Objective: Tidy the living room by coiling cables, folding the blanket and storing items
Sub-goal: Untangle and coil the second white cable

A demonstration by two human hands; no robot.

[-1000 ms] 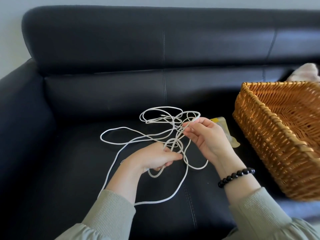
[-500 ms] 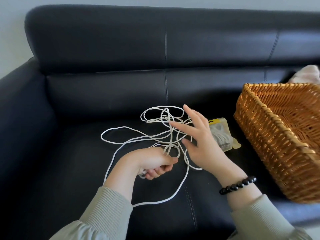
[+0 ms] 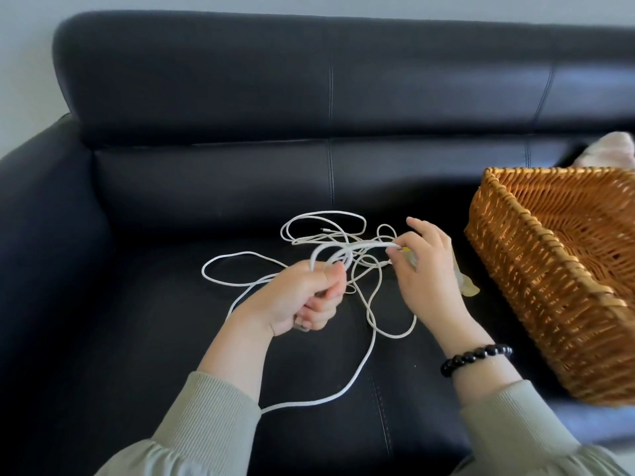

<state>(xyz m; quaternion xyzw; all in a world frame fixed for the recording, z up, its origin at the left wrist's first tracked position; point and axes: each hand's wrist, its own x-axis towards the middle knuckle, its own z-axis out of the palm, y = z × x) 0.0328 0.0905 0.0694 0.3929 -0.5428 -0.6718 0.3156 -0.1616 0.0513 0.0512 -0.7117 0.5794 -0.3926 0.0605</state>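
Black leather fills my feed: a sofa [image 3: 137, 338] with a padded back under a pale wall, and the seat cushion is where everything lies. On that seat sprawls the white cable [image 3: 323, 214], uncoiled, in a loose tangle near the middle of the cushion.

The tangle has no single direction, but its parts do. One flat loop lies at the far side of the seat, stretched left to right. Another loop reaches out to the left. A long single strand runs from the tangle toward me and curves away under the left sleeve [image 3: 213, 413]. The short stretch lifted off the seat arcs between the two hands, running roughly left to right.

My view of the left hand [image 3: 302, 297] shows a closed fist, its fingers curled round the cable, with a small loop standing up out of the top of the fist. The right hand [image 3: 429, 269] pinches the same strand between thumb and forefinger at the right end of the arc; its other fingers are loosely spread and hold nothing. A dark beaded bracelet [image 3: 476, 355] sits on that wrist.

Partly hidden behind the right hand lies a clear plastic packet [image 3: 465, 286] with a bit of yellow on it; I cannot tell what is inside. Just right of it stands a wicker basket [image 3: 549, 304] on the seat, its long side running away from me. A pale pinkish fabric [image 3: 611, 149] peeks out behind the basket's far rim.
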